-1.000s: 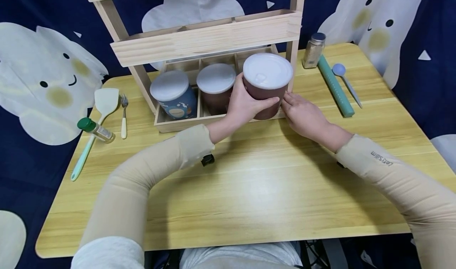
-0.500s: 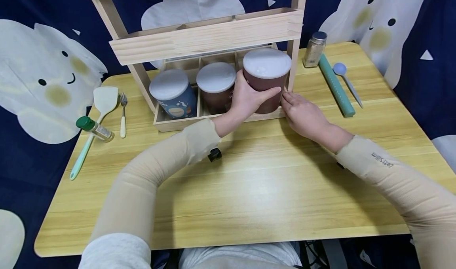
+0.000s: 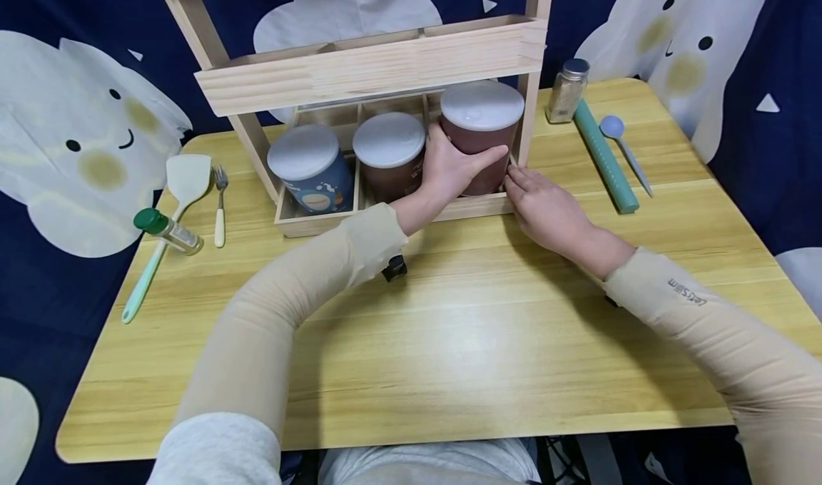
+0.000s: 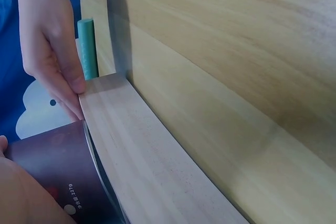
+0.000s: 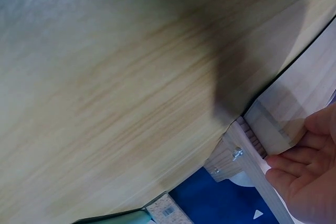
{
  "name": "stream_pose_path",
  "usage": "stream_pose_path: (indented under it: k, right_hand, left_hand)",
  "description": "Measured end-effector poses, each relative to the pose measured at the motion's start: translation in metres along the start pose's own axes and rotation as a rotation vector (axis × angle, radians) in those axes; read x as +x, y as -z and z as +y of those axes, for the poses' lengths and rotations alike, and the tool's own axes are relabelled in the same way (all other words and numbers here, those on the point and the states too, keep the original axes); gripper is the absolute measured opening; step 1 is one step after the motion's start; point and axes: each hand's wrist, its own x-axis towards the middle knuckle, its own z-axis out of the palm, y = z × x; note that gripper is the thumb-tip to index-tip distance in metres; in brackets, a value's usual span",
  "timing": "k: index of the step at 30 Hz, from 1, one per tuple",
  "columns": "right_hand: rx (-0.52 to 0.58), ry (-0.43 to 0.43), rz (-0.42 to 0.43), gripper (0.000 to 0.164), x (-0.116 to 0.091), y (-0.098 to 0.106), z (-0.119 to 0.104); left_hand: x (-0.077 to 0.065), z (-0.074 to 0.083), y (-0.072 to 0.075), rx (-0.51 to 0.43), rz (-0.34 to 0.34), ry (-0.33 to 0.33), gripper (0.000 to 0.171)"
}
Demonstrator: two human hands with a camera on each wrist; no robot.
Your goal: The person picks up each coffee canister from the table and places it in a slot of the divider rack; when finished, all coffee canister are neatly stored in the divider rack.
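Observation:
My left hand (image 3: 442, 170) grips a brown canister (image 3: 478, 135) with a white lid, thumb across its front and fingers at its left side. The canister sits upright, low in the right compartment of the wooden rack's bottom tier (image 3: 324, 223); in the left wrist view, the canister (image 4: 50, 156) is right behind the front board (image 4: 142, 150). With thumb and fingers, my right hand (image 3: 551, 210) pinches that board's right end, as the right wrist view of the hand (image 5: 310, 169) confirms. A second brown canister (image 3: 390, 175) and a blue canister (image 3: 321, 185) fill the neighbouring compartments.
A white-and-mint spatula (image 3: 186, 178), a green-capped spice jar (image 3: 170, 232) and a fork (image 3: 220, 203) lie at left. On the right are a silver-capped jar (image 3: 566, 93), a green stick (image 3: 606, 157) and a blue spoon (image 3: 613, 128). The rack's middle tier (image 3: 379, 64) overhangs the canisters.
My left hand has moved the brown canister back and lower behind the front board, from partly overlapping its front. My right hand has stayed at the board's end.

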Motion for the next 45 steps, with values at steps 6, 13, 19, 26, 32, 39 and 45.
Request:
stream_pose_path:
  k: [6,13,19,26,32,39,45]
  right_hand:
    - [-0.001,0.003,0.006,0.040,0.000,0.000,0.000]
    - [0.004,-0.004,0.005,0.040,0.000,-0.001,0.001]
    - [0.013,-0.009,0.015,0.040,0.000,-0.003,0.001]
    - [0.017,-0.016,0.017,0.040,0.000,-0.003,0.001]
    - [0.019,-0.015,0.021,0.040,0.001,-0.003,0.000]
    - [0.010,0.001,0.057,0.038,0.001,-0.002,-0.001]
    - [0.010,-0.003,0.051,0.038,0.001,-0.003,-0.001]
  left_hand:
    - [0.003,-0.003,-0.006,0.032,0.016,-0.014,0.103]
    - [0.005,-0.012,-0.011,0.024,0.037,-0.008,0.105]
    - [0.004,-0.017,-0.012,0.043,0.041,0.007,0.106]
    - [0.004,-0.022,-0.014,0.058,0.029,0.027,0.107]
    - [0.003,-0.026,-0.014,0.057,0.019,0.017,0.107]
    - [0.000,-0.029,-0.017,0.084,0.021,-0.046,0.106]
    - [-0.002,-0.030,-0.017,0.111,0.022,-0.057,0.107]
